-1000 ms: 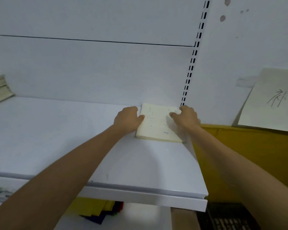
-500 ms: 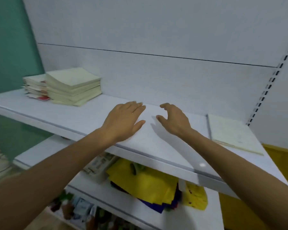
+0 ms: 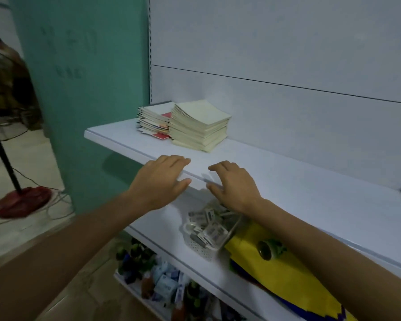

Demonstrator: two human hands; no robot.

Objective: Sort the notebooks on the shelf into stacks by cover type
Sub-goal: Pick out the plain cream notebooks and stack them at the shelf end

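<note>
Two stacks of notebooks stand at the left end of the white shelf (image 3: 299, 195). The cream-covered stack (image 3: 200, 126) is the taller one. Just to its left, touching it, is a lower stack with white and red covers (image 3: 154, 122). My left hand (image 3: 160, 179) and my right hand (image 3: 235, 185) hover side by side over the shelf's front edge, a little short of the stacks. Both have relaxed, spread fingers and hold nothing.
On the shelf below sit a white basket of small packets (image 3: 206, 230), yellow paper (image 3: 287, 269) and a tape roll (image 3: 265, 250). A lower shelf holds bottles and boxes (image 3: 158, 276). A teal wall (image 3: 83, 89) and a standing fan (image 3: 7, 144) are at the left.
Both hands let go of the cream notebook at the shelf's right end and moved left, empty. My view swung left, so the two stacks are now ahead.
</note>
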